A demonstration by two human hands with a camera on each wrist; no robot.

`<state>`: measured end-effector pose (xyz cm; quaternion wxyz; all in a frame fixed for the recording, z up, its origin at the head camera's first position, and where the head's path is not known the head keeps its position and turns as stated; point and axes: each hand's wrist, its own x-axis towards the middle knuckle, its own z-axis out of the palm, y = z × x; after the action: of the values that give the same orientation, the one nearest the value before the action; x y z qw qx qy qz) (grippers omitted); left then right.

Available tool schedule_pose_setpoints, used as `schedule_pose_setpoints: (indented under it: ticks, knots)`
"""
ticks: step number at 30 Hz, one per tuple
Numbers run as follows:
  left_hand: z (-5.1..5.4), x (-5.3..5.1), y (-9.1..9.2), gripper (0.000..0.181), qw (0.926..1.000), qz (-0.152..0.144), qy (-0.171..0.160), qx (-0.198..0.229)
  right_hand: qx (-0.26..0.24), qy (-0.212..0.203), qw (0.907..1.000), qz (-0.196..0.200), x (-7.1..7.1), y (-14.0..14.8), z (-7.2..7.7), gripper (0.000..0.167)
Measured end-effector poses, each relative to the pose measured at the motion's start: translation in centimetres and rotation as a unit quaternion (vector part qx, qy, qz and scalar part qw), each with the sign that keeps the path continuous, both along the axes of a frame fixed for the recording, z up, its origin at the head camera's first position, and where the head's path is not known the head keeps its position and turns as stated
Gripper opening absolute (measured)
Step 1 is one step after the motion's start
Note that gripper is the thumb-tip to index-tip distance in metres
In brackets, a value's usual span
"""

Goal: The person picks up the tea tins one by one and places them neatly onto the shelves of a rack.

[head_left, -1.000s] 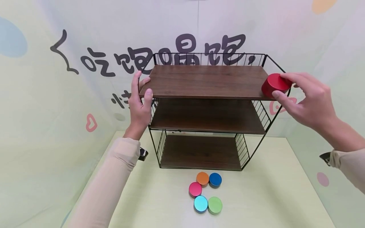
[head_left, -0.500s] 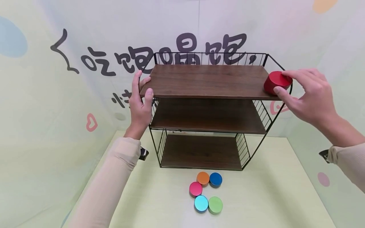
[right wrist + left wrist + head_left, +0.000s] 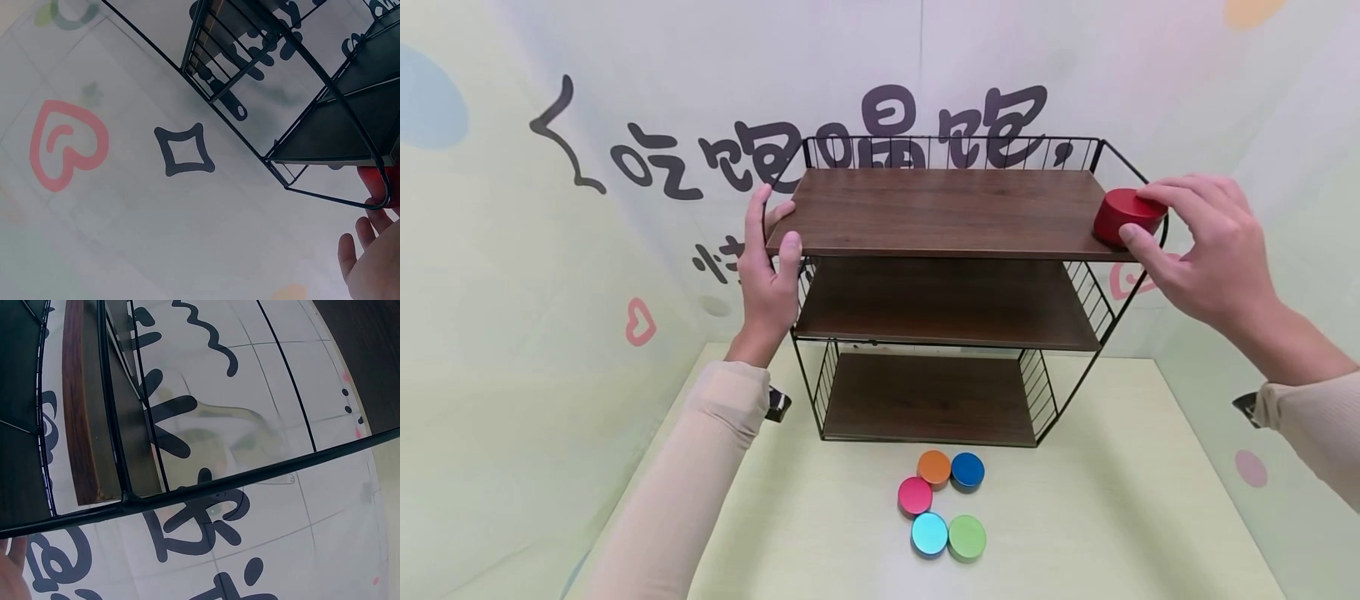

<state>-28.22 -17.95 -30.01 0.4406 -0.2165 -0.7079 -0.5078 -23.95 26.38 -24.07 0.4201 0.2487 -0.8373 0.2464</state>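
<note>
In the head view a three-tier rack (image 3: 947,208) with dark wood boards and a black wire frame stands on the table. My left hand (image 3: 771,271) grips its upper left side, thumb at the front edge of the top board. At the opposite end, my right hand (image 3: 1213,250) holds a red round tin (image 3: 1120,221) between thumb and fingers, over the right front corner of the top board. The tin's right side is partly hidden by the fingers. Part of the red tin (image 3: 375,182) also shows beyond the frame in the right wrist view, above my right hand (image 3: 378,262).
Several smaller round tins lie on the pale table (image 3: 1075,517) in front of the rack: orange (image 3: 934,468), dark blue (image 3: 967,471), pink (image 3: 915,496), light blue (image 3: 929,534) and green (image 3: 967,537). Printed cloth walls (image 3: 587,250) close in the back and sides.
My right hand has carried the red tin slightly right and back from the board's front edge, and the tin sits more level. The left hand keeps its place on the rack.
</note>
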Motion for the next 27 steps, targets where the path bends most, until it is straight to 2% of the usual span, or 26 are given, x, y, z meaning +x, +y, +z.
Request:
schedule_pose_setpoints:
  ticks: [3, 6, 11, 14, 19, 27]
  knots:
    - [0.7, 1.1, 0.5, 0.058, 1.0, -0.002, -0.002, 0.002, 0.001, -0.017, 0.9998, -0.005, 0.1, 0.1, -0.1, 0.04]
    - [0.9, 1.3, 0.6, 0.057, 1.0, -0.005, 0.002, 0.004, 0.0, -0.026, 0.9997, -0.005, 0.2, 0.0, -0.1, 0.042]
    - [-0.1, 0.0, -0.1, 0.058, 1.0, -0.006, 0.006, 0.005, -0.008, -0.032, 0.9995, -0.003, 0.4, -0.1, -0.4, 0.05]
    - [-0.4, -0.4, -0.3, 0.059, 1.0, -0.007, 0.005, 0.003, -0.022, -0.033, 0.9992, -0.002, 0.6, 0.1, -0.7, 0.056]
    - [-0.5, -0.5, -0.3, 0.058, 0.9999, -0.011, 0.006, 0.001, -0.055, -0.029, 0.9981, 0.007, 0.9, 0.5, -1.5, 0.058]
    - [-0.5, -0.5, -0.3, 0.058, 0.9999, -0.009, 0.001, 0.006, -0.085, -0.017, 0.9957, 0.035, 1.8, 0.8, -4.1, 0.063]
